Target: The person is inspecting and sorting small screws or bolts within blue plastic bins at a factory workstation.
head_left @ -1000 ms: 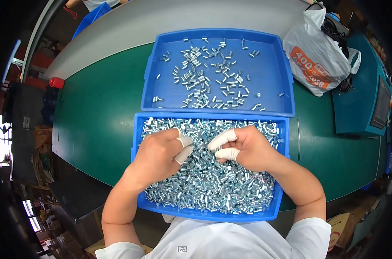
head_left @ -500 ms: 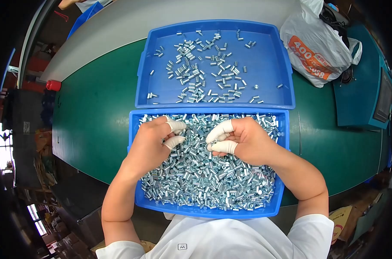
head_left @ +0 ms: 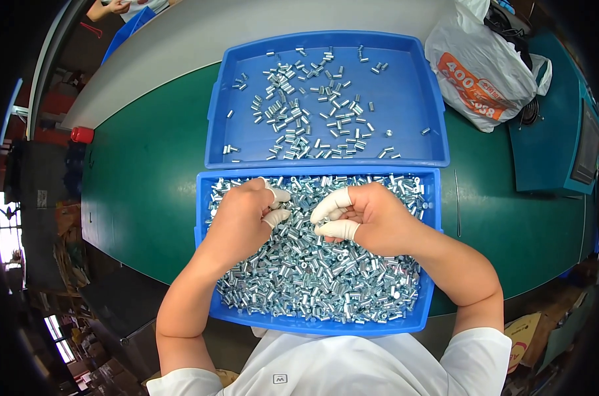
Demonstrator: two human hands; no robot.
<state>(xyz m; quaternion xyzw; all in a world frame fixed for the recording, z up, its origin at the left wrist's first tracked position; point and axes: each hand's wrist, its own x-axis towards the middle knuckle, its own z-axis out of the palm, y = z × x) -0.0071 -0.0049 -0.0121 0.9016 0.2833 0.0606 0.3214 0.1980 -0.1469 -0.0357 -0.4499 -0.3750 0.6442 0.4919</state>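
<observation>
A blue tray (head_left: 319, 327) in front of me is heaped with small, shiny metal sleeves (head_left: 312, 270). Over its far half are both my hands, with white finger cots on thumbs and fingertips. My left hand (head_left: 246, 208) has its thumb and forefinger parted just above the sleeves, and no piece shows between them. To its right, my right hand (head_left: 368, 214) is curled, thumb and forefinger tips close together around what looks like one small metal sleeve, partly hidden. Beyond lies a second blue tray (head_left: 392, 79) with loose sleeves scattered on its bottom.
Both trays stand on a green table (head_left: 141, 171). At the far right are a white plastic bag (head_left: 467, 72) and a teal machine (head_left: 550, 152). A thin metal rod (head_left: 458, 204) lies right of the trays. Another person's hand (head_left: 118, 6) shows at the top left, near a blue bin (head_left: 131, 32).
My left hand has shifted slightly right, toward my right hand. My right hand's fingertips have moved a little left. More of the other person's hand shows at the top left.
</observation>
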